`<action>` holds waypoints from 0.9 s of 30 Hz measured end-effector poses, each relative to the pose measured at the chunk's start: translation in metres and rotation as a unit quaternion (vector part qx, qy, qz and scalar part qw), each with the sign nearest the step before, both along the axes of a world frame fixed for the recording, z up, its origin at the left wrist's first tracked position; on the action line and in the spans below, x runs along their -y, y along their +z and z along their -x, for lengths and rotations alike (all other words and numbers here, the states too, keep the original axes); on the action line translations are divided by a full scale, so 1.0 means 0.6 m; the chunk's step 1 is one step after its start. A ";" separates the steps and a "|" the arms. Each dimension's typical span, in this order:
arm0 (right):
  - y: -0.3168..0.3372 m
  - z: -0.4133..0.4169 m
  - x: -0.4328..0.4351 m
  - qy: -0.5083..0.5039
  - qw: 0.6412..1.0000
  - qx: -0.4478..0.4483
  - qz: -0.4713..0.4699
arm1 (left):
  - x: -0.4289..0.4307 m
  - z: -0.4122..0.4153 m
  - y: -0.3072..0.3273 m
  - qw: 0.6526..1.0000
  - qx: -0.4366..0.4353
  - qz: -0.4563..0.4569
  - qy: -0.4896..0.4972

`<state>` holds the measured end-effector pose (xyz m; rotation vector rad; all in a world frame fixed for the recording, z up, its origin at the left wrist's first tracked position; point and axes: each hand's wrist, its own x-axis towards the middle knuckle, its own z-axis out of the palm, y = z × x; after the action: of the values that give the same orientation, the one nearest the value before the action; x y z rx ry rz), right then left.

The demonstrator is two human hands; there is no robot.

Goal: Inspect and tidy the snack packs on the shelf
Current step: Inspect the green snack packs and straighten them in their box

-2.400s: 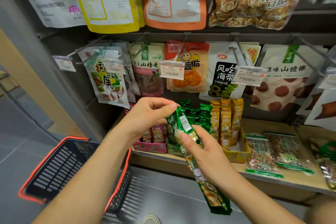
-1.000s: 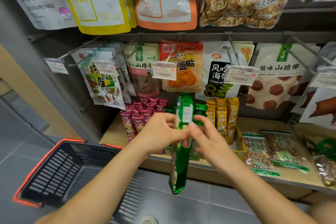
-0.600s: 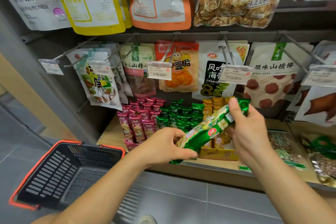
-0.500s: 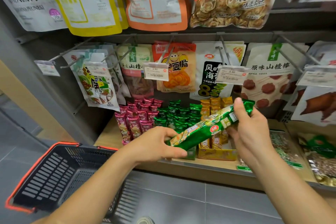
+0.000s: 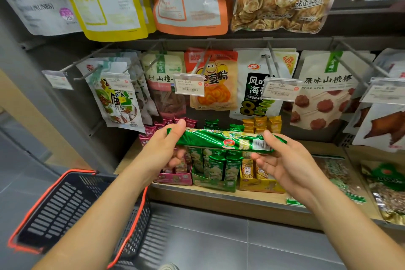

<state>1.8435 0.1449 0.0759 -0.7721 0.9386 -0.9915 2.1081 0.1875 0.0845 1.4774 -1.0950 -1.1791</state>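
Note:
A long green snack pack (image 5: 221, 141) lies level between both hands, in front of the shelf. My left hand (image 5: 163, 149) grips its left end, thumb on top. My right hand (image 5: 285, 160) holds its right end near the barcode, thumb over the top and fingers beneath. Just behind and below stand three display boxes on the wooden shelf (image 5: 252, 199): pink packs (image 5: 175, 173), matching green packs (image 5: 215, 166) and yellow packs (image 5: 258, 171).
Pouches hang on metal hooks above, with price tags (image 5: 189, 86) sticking out toward me. Flat bags of nuts (image 5: 341, 177) lie on the shelf at right. A black basket with a red rim (image 5: 72, 210) hangs from my left forearm above the grey floor.
The green pack went from hanging upright to tilted, and now lies level. My left hand moved from its lower end up to its left end; my right hand keeps the barcode end.

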 end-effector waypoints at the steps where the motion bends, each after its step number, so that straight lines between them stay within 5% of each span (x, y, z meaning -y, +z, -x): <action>1: 0.000 0.000 -0.001 0.005 1.000 0.024 -0.011 | 0.001 0.001 0.000 1.000 -0.012 -0.001 0.015; 8: 0.003 0.002 -0.009 0.060 0.997 0.049 -0.029 | 0.001 -0.005 0.000 0.998 -0.029 0.017 0.048; 18: -0.001 -0.001 -0.015 0.033 0.998 -0.051 0.016 | -0.009 -0.020 0.014 0.996 -0.081 0.030 -0.009; 27: -0.007 -0.007 -0.015 0.071 0.997 -0.029 0.012 | 0.002 -0.016 0.000 0.995 -0.033 0.027 0.091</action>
<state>1.8474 0.1537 0.0714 -0.8791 0.9111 -0.8618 2.1179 0.1862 0.0846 1.4535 -0.9199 -1.0560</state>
